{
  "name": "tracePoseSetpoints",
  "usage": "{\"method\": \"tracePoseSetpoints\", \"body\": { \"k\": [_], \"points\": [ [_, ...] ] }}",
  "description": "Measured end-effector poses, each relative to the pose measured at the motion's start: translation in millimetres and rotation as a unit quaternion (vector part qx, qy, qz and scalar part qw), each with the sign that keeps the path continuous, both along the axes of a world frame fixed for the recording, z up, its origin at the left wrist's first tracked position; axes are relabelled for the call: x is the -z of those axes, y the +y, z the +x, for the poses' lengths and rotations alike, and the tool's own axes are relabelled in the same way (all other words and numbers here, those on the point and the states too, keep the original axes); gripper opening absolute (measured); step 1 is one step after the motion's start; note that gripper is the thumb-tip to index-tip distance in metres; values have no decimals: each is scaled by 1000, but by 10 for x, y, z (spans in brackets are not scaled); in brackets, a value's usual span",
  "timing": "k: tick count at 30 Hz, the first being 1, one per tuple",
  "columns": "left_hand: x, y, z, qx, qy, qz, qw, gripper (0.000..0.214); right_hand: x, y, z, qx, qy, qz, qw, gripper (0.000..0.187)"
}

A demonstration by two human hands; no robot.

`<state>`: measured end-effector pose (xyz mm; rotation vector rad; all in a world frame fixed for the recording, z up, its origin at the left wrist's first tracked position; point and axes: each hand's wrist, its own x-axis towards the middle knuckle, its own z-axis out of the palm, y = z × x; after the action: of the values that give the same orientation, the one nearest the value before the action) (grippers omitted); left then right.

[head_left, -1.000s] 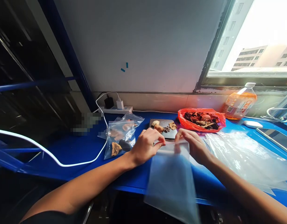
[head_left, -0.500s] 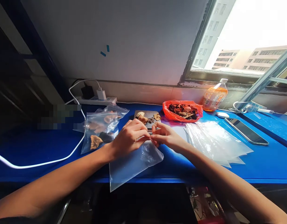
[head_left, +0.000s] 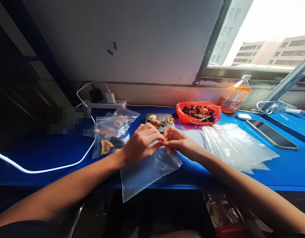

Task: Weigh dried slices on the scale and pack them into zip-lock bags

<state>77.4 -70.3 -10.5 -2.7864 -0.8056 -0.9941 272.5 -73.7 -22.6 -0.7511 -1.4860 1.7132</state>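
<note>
A clear zip-lock bag (head_left: pixel 148 175) hangs from my fingers, slanting down past the table's front edge. It looks flat, with no contents visible. My left hand (head_left: pixel 144 142) pinches its upper edge. Against it, thumb to thumb, my right hand (head_left: pixel 179 142) grips the same edge with its fingers curled. The exact spot where the fingertips meet the plastic is partly hidden. Just behind my hands lies a dark square plate (head_left: pixel 164 117), which looks like a small scale, bearing several dried brown pieces (head_left: pixel 155 123).
Filled zip-lock bags (head_left: pixel 110 132) lie at left beside a white cable (head_left: pixel 75 165) and power strip (head_left: pixel 100 105). A red plastic bag (head_left: pixel 184 118) of dried pieces, an orange drink bottle (head_left: pixel 235 96), a stack of clear bags (head_left: pixel 236 147), a phone (head_left: pixel 271 134) and a white case (head_left: pixel 244 116) stand rightward.
The camera view has shifted slightly, so things on the table appear a little higher and further right. Both hands keep their pinch on the bag's edge, almost unmoved.
</note>
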Motion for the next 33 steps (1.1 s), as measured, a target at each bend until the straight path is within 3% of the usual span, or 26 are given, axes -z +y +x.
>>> {"method": "tracePoseSetpoints", "body": {
  "k": [7,15,18,21,24,29,32,33],
  "points": [
    [4,6,1,14,2,21,1000,16,-25,-16,-11,1,0,-4,1000,29],
    [41,14,-4,18,-6,69,997,14,-40,-90,-39,21,-74,110,991,20],
    [67,31,19,36,1,84,996,14,-33,-110,-24,43,-152,182,971,15],
    [76,54,21,62,60,76,993,15,-16,-95,6,91,-261,254,927,16],
    [14,54,-20,65,117,59,989,15,-33,-65,54,108,-339,283,891,15],
    [-182,-4,-98,33,108,51,992,15,-141,-87,85,36,-329,313,890,17],
    [-215,-17,-100,33,100,48,993,14,-149,-125,60,40,-353,371,858,8],
    [-209,-13,-98,36,99,41,994,14,-139,-137,54,47,-363,388,846,14]
  ]
}}
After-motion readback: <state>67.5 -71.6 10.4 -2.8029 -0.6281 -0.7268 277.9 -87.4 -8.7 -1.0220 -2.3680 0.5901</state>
